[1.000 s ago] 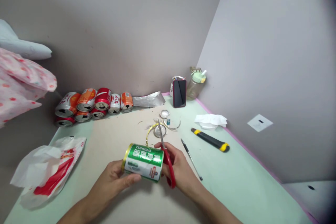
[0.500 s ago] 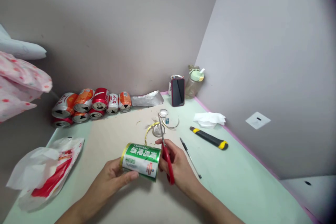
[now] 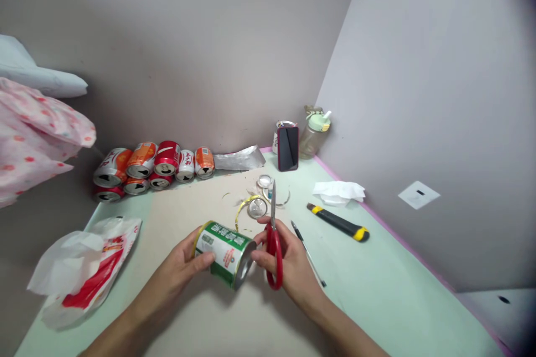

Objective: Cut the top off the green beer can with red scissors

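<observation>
My left hand [image 3: 178,268] grips a green beer can [image 3: 224,252] that lies on its side with its cut open end turned toward me and to the right. My right hand [image 3: 293,268] holds red-handled scissors [image 3: 273,245] just right of the can, blades pointing up and away from it. Both hands hover low over a beige mat [image 3: 196,206] on the pale green table [image 3: 377,290].
Cut can tops and metal rings [image 3: 259,201] lie beyond the hands. A black pen [image 3: 307,254], a yellow-black utility knife [image 3: 338,222] and a tissue [image 3: 338,191] are to the right. Several cans [image 3: 151,170] are stacked at the back wall, near a phone [image 3: 288,148], a bottle [image 3: 314,134] and a plastic bag [image 3: 79,268] at left.
The can has been turned so its open end now faces me. The scissors have come away from the can's edge and stand apart to its right.
</observation>
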Motion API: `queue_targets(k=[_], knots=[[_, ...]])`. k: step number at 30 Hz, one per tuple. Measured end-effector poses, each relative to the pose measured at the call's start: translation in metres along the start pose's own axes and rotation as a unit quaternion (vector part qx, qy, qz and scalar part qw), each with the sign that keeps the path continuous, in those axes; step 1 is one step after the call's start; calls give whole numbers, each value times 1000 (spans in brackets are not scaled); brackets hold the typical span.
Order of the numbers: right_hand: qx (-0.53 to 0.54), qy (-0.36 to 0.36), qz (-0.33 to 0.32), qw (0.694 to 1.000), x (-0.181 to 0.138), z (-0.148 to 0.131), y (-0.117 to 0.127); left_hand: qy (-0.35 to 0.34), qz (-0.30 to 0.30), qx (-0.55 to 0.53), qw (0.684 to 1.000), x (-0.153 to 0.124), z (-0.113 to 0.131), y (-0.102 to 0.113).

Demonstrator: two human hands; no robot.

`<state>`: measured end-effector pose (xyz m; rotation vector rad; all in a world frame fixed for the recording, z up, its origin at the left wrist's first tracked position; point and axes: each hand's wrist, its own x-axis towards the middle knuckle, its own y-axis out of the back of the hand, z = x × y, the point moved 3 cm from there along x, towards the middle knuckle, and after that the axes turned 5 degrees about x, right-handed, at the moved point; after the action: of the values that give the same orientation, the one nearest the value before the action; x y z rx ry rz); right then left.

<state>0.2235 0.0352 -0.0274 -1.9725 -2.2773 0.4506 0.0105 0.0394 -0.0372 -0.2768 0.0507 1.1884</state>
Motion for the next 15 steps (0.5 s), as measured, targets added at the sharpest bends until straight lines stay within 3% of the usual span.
queue_targets(k=[5,11,15], knots=[[-23,7,6,1000,-1,2,-2,24,-11,43,999,2,-11,2],[-45,1,40,998,1,0,2,7,-16,-1,1000,3,-4,0],[-10,-50,-24,998,-3,-1,-2,17,21,-38,999,2,7,-3]])
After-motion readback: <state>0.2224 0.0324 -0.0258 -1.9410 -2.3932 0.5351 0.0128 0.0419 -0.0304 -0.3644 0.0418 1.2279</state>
